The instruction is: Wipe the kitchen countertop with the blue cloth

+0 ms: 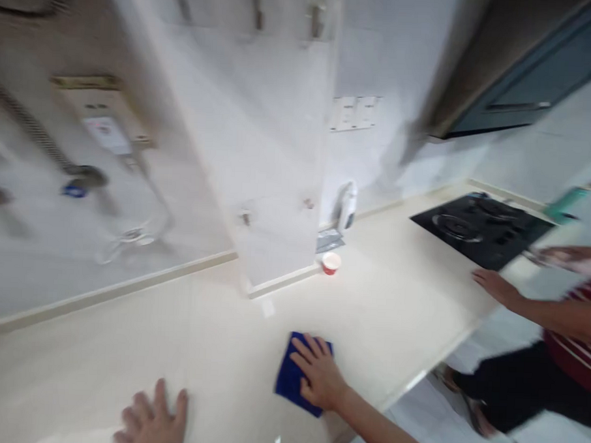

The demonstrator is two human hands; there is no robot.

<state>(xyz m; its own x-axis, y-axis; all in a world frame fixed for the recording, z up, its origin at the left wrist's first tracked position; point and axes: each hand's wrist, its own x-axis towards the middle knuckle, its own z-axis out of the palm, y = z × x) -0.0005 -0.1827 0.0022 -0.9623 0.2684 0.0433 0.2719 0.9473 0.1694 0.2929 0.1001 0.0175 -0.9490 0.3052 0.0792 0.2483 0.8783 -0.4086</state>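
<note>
A folded dark blue cloth [289, 376] lies on the cream countertop [211, 361]. My right hand [321, 376] rests palm down on the cloth, fingers spread over its upper right part and hiding some of it. Lower left, my left hand [154, 419] is over the counter with its fingers apart and nothing in them. The bottom edge of the picture cuts off its wrist.
A small red and white cup [331, 263] stands by the wall pillar [285, 234], near a white bottle [348, 207]. Farther right is a black gas hob [481, 226]. Another person's hand [496, 286] touches the counter's front edge. Wall sockets [354, 113] and a cable hang behind.
</note>
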